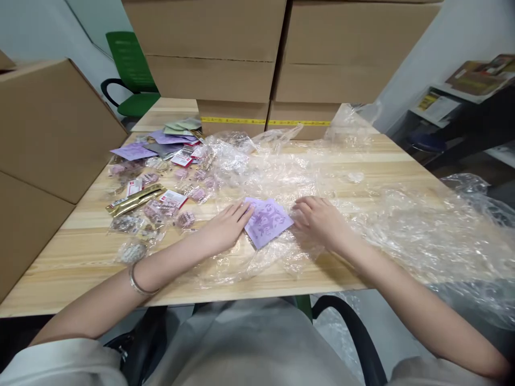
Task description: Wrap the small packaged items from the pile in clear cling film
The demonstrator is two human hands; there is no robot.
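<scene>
A lilac printed card (pixel 267 221) lies on crumpled clear plastic film (pixel 281 177) near the front of a light wooden table (pixel 80 252). My left hand (pixel 227 225) rests flat with its fingertips on the card's left edge. My right hand (pixel 319 220) lies palm down, fingers touching the card's right edge and the film beneath. Neither hand grips anything. A bangle sits on my left wrist.
Small packets of pink items (pixel 169 209), a gold packet (pixel 134 199) and lilac and green cards (pixel 173 138) are scattered at the left. Cardboard boxes (pixel 277 59) stack at the back, another (pixel 48 139) stands left. A green chair (pixel 131 69) is behind. More film (pixel 454 236) spills right.
</scene>
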